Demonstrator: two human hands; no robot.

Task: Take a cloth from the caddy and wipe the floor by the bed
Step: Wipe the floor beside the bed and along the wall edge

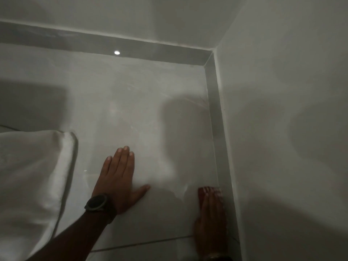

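My right hand (211, 219) presses flat on a reddish-brown cloth (202, 194) on the pale tiled floor (143, 113), tight against the grey skirting (213, 117) along the right wall. Only the cloth's far edge shows past my fingertips. My left hand (120, 178), with a dark watch on its wrist, lies flat on the floor with fingers spread and nothing in it. The white bedding (32, 176) hangs at the left, beside my left arm. The caddy is out of view.
Two white walls meet in a corner (212, 50) at the upper right, both lined with grey skirting. A tile joint (143, 243) crosses the floor near my wrists. Shadows fall over the floor and the right wall.
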